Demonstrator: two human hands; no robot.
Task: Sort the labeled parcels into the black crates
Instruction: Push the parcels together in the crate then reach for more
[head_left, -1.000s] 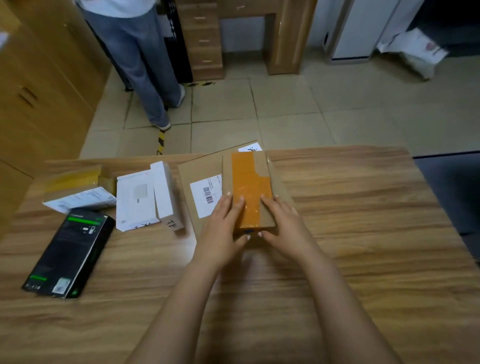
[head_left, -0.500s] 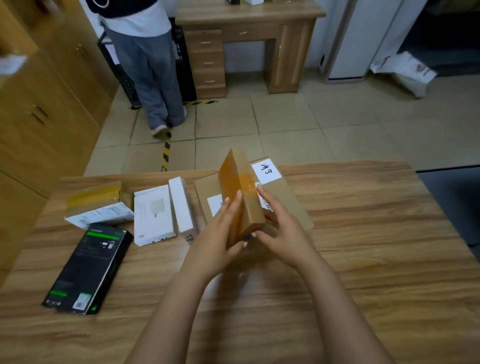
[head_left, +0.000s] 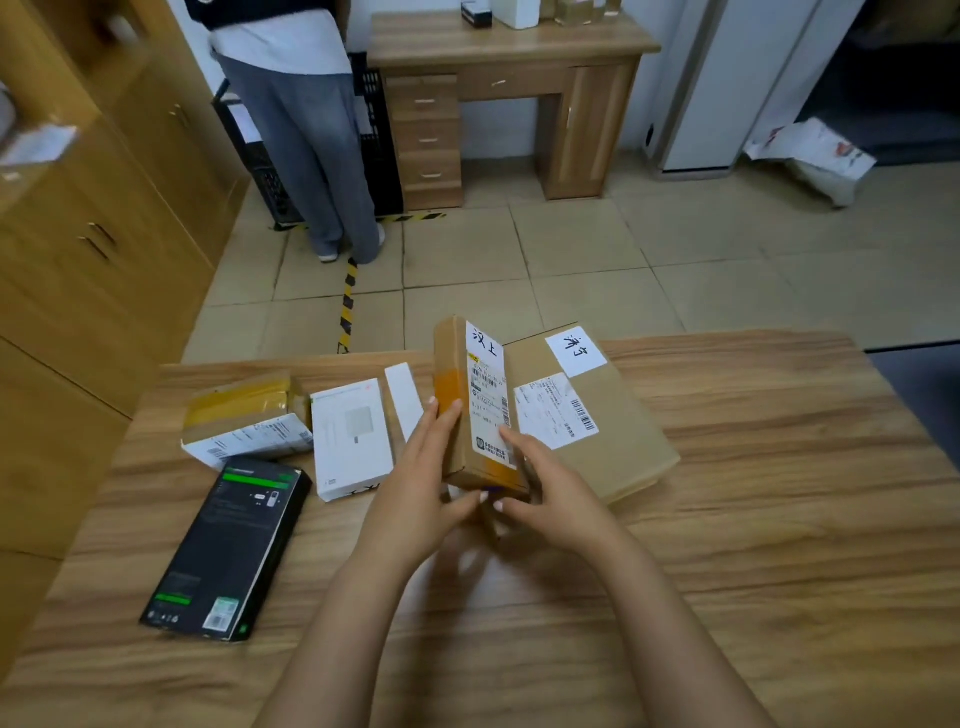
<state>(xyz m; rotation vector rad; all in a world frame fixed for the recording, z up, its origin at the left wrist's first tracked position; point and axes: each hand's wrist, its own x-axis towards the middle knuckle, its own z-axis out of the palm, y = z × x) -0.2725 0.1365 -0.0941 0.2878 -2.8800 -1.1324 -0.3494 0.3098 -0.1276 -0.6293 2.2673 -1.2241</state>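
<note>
A small brown parcel with orange tape (head_left: 467, 410) is held up on edge over the wooden table (head_left: 753, 519), its white shipping label and handwritten tag facing me. My left hand (head_left: 421, 483) grips its left side and my right hand (head_left: 550, 488) its lower right side. Beneath it lies a large flat cardboard parcel (head_left: 597, 431) with a barcode label and a handwritten tag. To the left lie two white boxes (head_left: 350, 436), a yellow-taped parcel (head_left: 244, 415) and a black and green box (head_left: 228, 545). A black crate (head_left: 379, 150) stands on the floor at the back, partly hidden.
A person in jeans (head_left: 311, 156) stands in front of the crate. A wooden desk with drawers (head_left: 498, 98) is behind, wooden cabinets (head_left: 93, 234) run along the left. Yellow-black floor tape (head_left: 347, 306) marks the tiled floor. A crumpled white bag (head_left: 815, 156) lies at the far right.
Both hands lifted the taped parcel off the large one and turned it over from tape side up to label side facing me. The view tilted upward, showing more of the room.
</note>
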